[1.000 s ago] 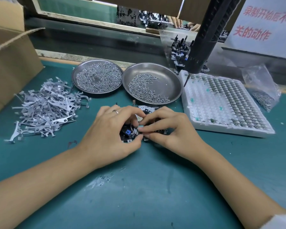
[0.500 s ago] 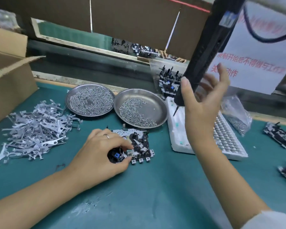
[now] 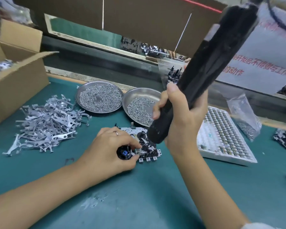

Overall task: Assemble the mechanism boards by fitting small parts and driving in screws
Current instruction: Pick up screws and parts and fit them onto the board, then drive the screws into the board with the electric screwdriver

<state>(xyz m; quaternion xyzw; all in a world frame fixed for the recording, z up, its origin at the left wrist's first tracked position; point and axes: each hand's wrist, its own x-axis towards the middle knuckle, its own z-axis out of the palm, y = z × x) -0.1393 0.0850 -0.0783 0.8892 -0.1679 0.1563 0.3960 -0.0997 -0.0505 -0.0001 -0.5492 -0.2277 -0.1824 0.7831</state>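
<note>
Both busy: right hand [image 3: 180, 116] grips screwdriver [image 3: 205, 66].

My left hand [image 3: 109, 151]: thin band ring [image 3: 116, 133] on one finger, metal with a pinkish tint. Forearm bare up to the frame edge, no sleeve or watch in view. My right hand [image 3: 182, 116]: no ring or band visible, nails short and unpainted. Right forearm bare too, with the edge of a white sleeve [image 3: 261, 226] showing at the bottom corner near my elbow.
</note>
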